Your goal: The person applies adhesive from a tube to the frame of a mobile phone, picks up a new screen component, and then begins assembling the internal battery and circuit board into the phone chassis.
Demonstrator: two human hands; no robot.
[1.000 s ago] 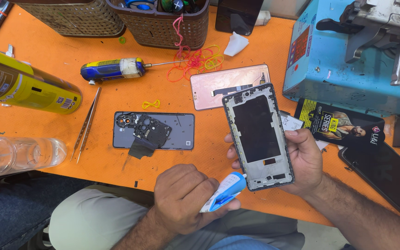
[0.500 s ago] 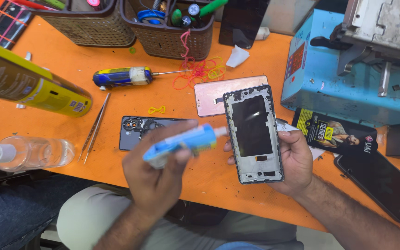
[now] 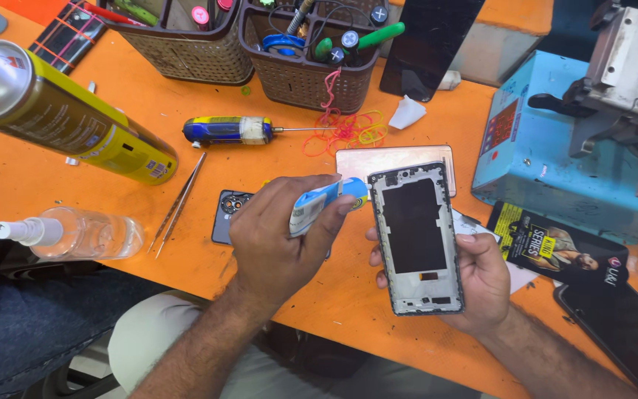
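My right hand [image 3: 481, 277] holds a grey phone frame [image 3: 415, 236] upright over the orange table [image 3: 31, 177], its dark inner side facing me. My left hand [image 3: 278, 236] grips a small blue and white tube [image 3: 319, 205], its tip close to the frame's upper left corner. Under my left hand lies a dark phone body [image 3: 224, 213] with its camera cluster showing, mostly hidden. A rose gold back cover [image 3: 396, 159] lies just beyond the frame.
A yellow spray can [image 3: 68, 125], a clear spray bottle [image 3: 75, 233], tweezers [image 3: 179, 201] and a blue screwdriver [image 3: 230, 131] lie to the left. Two brown baskets [image 3: 311, 74] of tools stand at the back. A blue machine [image 3: 577, 155] and black phone [image 3: 622, 332] sit right.
My left hand has lifted the tube from the table's near edge up and over to the frame's top left corner. The frame has stayed in my right hand.
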